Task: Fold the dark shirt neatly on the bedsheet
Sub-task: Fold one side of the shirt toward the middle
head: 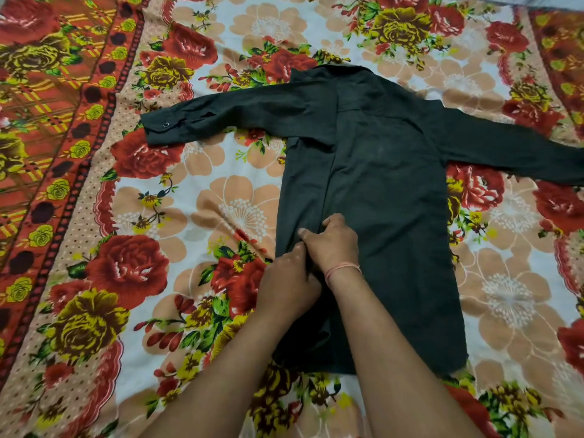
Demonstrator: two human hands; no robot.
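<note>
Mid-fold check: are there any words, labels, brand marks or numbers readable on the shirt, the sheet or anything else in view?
None can be read.
The dark shirt shows no tag, print or logo.
Its cuff button is too small to show any marking.
The bedsheet has only a flower pattern, no lettering.
The wrist thread is plain.

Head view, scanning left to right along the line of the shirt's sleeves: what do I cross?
Red-orange patterned border of the floral bedsheet → buttoned cuff of an outstretched sleeve → body of the dark fabric shirt → its other sleeve, running off the right edge.
</note>
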